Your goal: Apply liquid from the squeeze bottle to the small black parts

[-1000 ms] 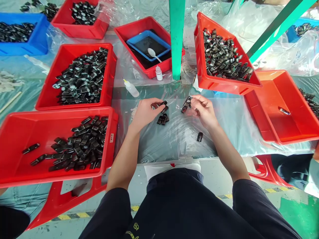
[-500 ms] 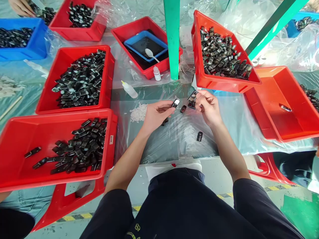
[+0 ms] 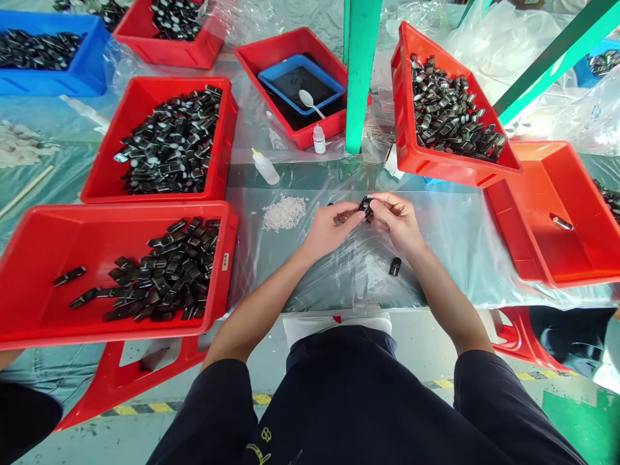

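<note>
My left hand (image 3: 329,229) and my right hand (image 3: 398,221) meet over the middle of the plastic-covered table. Their fingertips pinch a small glossy black plastic part (image 3: 365,205) between them. Fingers cover much of it, so I cannot tell whether it is one part or two pressed together. A reddish-dark piece shows just beneath the fingers. One loose black part (image 3: 394,266) lies nearer the table edge, below my right hand. To the left of my left hand is a heap of small white bits (image 3: 285,213).
Red bins of black parts stand at left (image 3: 231,139), lower left (image 3: 116,210) and upper right (image 3: 407,139). A red bin (image 3: 537,258) at right holds one part. Behind my hands are a squeeze bottle (image 3: 265,168), a small bottle (image 3: 319,139) and a green post (image 3: 361,84).
My hands were apart, each pinching a part; now they have come together, fingertips meeting on a black part. The whole view has shifted slightly.
</note>
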### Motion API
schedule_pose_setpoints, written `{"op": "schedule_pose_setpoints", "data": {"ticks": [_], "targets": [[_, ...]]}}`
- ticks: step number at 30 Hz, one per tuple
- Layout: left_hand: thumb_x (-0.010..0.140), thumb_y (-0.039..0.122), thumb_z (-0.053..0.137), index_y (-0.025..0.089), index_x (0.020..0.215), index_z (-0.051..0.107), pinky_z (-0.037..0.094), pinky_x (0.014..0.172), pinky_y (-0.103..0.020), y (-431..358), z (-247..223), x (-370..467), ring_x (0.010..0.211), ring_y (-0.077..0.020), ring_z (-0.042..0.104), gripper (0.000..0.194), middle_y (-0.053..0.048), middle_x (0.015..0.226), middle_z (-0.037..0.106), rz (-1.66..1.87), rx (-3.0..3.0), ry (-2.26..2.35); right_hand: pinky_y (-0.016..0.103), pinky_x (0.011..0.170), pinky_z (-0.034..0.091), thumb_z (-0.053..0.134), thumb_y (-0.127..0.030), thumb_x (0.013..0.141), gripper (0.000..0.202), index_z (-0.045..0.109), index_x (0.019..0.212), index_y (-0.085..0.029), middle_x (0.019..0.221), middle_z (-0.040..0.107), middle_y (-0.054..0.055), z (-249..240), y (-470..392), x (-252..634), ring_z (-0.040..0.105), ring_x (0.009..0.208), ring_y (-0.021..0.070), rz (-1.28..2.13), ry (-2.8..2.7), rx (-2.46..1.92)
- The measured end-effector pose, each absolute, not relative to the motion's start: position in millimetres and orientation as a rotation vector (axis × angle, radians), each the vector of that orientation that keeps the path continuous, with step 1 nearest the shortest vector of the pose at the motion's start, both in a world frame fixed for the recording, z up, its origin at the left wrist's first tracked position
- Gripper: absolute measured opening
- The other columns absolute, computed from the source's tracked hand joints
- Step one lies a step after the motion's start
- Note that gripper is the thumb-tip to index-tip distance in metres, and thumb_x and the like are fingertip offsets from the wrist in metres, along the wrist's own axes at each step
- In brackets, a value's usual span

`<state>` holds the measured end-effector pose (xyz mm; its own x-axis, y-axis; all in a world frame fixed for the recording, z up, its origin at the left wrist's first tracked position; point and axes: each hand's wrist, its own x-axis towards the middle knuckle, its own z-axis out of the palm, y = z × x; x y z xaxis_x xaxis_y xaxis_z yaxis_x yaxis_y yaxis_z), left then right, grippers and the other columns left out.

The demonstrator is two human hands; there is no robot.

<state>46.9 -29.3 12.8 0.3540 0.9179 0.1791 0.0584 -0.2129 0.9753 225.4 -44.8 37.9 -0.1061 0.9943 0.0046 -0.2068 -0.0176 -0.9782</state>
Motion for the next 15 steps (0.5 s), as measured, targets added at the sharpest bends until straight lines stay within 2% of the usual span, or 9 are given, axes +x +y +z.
{"op": "schedule_pose_setpoints", "data": {"ticks": [5, 10, 12, 15], "targets": [[0.088, 0.064, 0.073, 0.022, 0.099, 0.083, 0.058, 0.071, -0.033, -30.6, 18.5, 47.8, 0.083, -0.0229, 0.077, 0.045, -0.006, 0.093, 0.084, 0.995, 1.49, 0.874, 0.026, 0.044, 0.024, 0.085, -0.072, 0.075, 0.054, 0.072, 0.093, -0.022, 0.052, 0.041, -0.009, 38.4, -46.2, 226.7, 0.028, 0.045, 0.0073, 1.259, -1.236, -1.065], [0.095, 0.047, 0.069, 0.023, 0.105, 0.081, 0.054, 0.076, -0.033, -33.3, 14.3, 47.2, 0.078, -0.0196, 0.071, 0.028, -0.005, 0.09, 0.081, 0.967, 1.824, 1.072, 0.027, 0.049, 0.037, 0.084, -0.068, 0.079, 0.048, 0.071, 0.089, -0.023, 0.057, 0.046, -0.006, 27.2, -30.0, 252.1, 0.038, 0.051, 0.0097, 1.087, -1.301, -1.177], [0.099, 0.042, 0.065, 0.023, 0.11, 0.079, 0.054, 0.083, -0.036, -42.8, 10.2, 54.8, 0.086, -0.0214, 0.072, 0.026, -0.007, 0.096, 0.08, 0.863, 2.076, 1.022, 0.028, 0.05, 0.04, 0.087, -0.063, 0.079, 0.043, 0.071, 0.089, -0.024, 0.058, 0.049, -0.005, 19.2, -21.2, 267.5, 0.04, 0.054, 0.0108, 1.018, -1.363, -1.262], [0.1, 0.04, 0.066, 0.019, 0.126, 0.074, 0.053, 0.097, -0.041, -66.1, 3.7, 73.2, 0.115, -0.0286, 0.07, 0.034, -0.012, 0.118, 0.078, 0.651, 2.486, 0.678, 0.028, 0.054, 0.044, 0.09, -0.051, 0.08, 0.038, 0.072, 0.1, -0.024, 0.058, 0.046, -0.007, 9.3, -12.7, 284.1, 0.04, 0.056, 0.0123, 0.936, -1.356, -1.37]]}}
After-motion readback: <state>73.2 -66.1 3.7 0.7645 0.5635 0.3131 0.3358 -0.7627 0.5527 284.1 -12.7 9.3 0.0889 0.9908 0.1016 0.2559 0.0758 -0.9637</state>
